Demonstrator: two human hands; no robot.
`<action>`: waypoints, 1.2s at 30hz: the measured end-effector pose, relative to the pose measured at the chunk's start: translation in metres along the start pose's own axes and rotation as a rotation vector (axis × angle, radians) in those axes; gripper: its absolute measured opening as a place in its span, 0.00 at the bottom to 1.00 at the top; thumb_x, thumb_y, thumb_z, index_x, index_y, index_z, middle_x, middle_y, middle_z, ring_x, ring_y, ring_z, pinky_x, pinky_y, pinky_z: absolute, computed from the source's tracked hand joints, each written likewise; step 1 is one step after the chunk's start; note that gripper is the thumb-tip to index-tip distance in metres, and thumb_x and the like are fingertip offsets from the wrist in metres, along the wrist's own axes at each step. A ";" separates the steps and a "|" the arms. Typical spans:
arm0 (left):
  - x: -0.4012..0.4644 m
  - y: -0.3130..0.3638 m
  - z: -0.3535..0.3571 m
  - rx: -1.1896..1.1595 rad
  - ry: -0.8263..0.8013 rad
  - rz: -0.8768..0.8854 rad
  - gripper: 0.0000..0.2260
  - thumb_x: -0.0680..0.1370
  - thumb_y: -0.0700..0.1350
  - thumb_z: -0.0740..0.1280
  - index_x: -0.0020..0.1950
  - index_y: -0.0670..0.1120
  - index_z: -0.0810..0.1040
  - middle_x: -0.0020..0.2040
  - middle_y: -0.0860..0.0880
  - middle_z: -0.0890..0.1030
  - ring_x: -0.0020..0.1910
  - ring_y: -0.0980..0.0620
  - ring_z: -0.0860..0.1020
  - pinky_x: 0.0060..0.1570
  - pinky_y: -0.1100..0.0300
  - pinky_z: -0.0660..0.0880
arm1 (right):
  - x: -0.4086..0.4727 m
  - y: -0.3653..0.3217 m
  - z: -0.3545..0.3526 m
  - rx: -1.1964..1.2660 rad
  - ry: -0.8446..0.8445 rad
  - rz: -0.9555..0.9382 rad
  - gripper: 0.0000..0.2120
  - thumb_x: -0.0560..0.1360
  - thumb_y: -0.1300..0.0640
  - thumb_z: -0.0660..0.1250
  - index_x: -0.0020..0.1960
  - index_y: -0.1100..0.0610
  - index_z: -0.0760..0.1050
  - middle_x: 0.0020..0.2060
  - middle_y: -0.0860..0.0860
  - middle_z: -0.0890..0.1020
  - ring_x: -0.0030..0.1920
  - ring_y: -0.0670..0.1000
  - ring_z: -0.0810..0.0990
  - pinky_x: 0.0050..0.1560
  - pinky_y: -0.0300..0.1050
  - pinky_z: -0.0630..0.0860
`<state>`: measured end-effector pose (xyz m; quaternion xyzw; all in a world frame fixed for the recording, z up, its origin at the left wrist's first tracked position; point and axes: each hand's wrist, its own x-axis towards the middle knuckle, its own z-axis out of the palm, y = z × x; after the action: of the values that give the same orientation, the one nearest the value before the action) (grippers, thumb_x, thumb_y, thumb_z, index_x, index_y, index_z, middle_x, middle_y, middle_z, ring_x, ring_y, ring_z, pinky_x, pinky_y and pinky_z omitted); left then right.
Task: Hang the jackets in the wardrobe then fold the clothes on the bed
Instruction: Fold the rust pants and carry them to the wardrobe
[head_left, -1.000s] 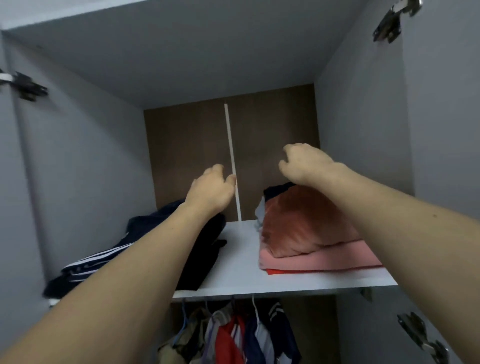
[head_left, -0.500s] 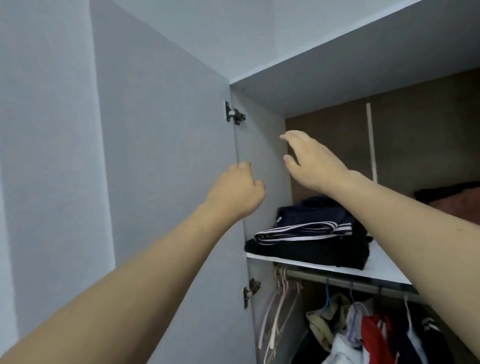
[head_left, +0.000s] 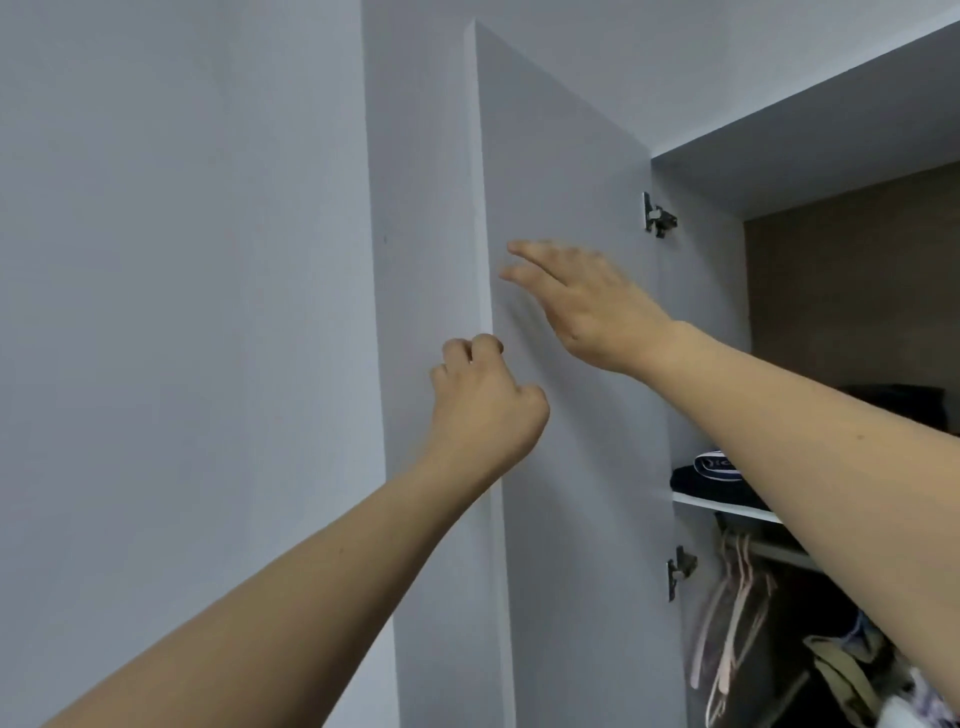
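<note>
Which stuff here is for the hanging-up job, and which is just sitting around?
For the job:
wardrobe door
left hand
right hand
empty hangers
hanging clothes

Just there:
dark folded clothes on the shelf
hinges
wall

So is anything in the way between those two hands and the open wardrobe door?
Nothing visible. The left hand is curled right at the door edge, and the right hand is stretched flat in front of the door's inner face. Whether either touches it is unclear.
</note>
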<state>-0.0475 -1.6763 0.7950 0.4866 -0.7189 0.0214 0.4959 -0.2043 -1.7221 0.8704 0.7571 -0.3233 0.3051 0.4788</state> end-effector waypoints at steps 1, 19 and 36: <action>0.001 -0.005 -0.002 -0.068 -0.040 -0.060 0.23 0.76 0.45 0.61 0.70 0.45 0.62 0.66 0.48 0.63 0.55 0.52 0.67 0.49 0.62 0.64 | 0.005 -0.004 0.003 -0.020 -0.023 -0.018 0.28 0.72 0.71 0.60 0.70 0.58 0.70 0.72 0.58 0.67 0.69 0.61 0.69 0.64 0.56 0.66; 0.000 0.013 0.011 -0.282 -0.449 -0.014 0.12 0.78 0.49 0.67 0.41 0.42 0.72 0.36 0.43 0.84 0.36 0.46 0.84 0.46 0.45 0.82 | -0.019 0.022 -0.015 -0.028 0.243 -0.091 0.15 0.77 0.50 0.54 0.55 0.57 0.75 0.66 0.53 0.72 0.69 0.57 0.61 0.70 0.53 0.59; -0.020 0.189 0.222 -0.474 -0.665 -0.055 0.60 0.63 0.72 0.71 0.73 0.62 0.25 0.77 0.52 0.30 0.77 0.38 0.35 0.75 0.39 0.48 | -0.207 0.168 -0.158 -0.451 -0.204 0.266 0.23 0.80 0.46 0.49 0.69 0.53 0.69 0.75 0.52 0.64 0.75 0.56 0.58 0.73 0.58 0.53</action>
<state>-0.3369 -1.6771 0.7528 0.3582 -0.8117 -0.3168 0.3353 -0.4842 -1.5916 0.8554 0.6092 -0.5260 0.2078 0.5559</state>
